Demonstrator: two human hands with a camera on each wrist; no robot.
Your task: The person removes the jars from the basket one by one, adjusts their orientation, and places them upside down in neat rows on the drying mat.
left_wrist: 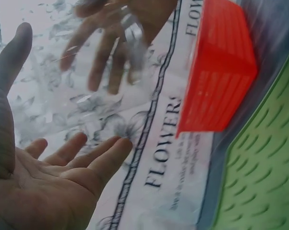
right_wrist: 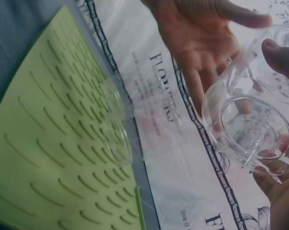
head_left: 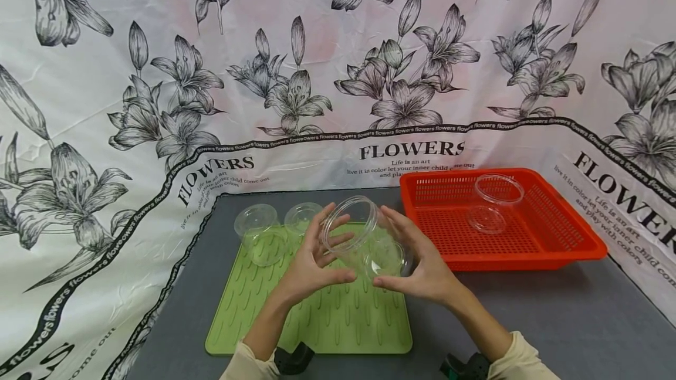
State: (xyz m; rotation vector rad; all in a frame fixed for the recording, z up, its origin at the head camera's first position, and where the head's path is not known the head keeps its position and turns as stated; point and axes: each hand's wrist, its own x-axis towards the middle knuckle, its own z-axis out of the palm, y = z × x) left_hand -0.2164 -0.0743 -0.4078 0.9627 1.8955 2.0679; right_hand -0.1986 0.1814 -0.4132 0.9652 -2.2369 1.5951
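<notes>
Over the green mat (head_left: 311,315), a clear plastic container (right_wrist: 252,127) hangs tilted between both hands, its round rim facing up and left in the head view. My right hand (head_left: 425,263) grips it, with the thumb on one side and the fingers on the other. Beside the rim, my left hand (head_left: 317,263) is spread with its fingers straight; in the left wrist view, nothing lies in its palm (left_wrist: 44,191). Toward the back left of the mat stand more clear containers, one at the corner (head_left: 256,221) and another (head_left: 303,216) to its right.
A red slotted basket (head_left: 507,260) sits at the back right, with a clear round container (head_left: 488,221) inside. The grey tabletop (head_left: 528,309) runs up to a flower-printed cloth (head_left: 317,169) behind and at both sides.
</notes>
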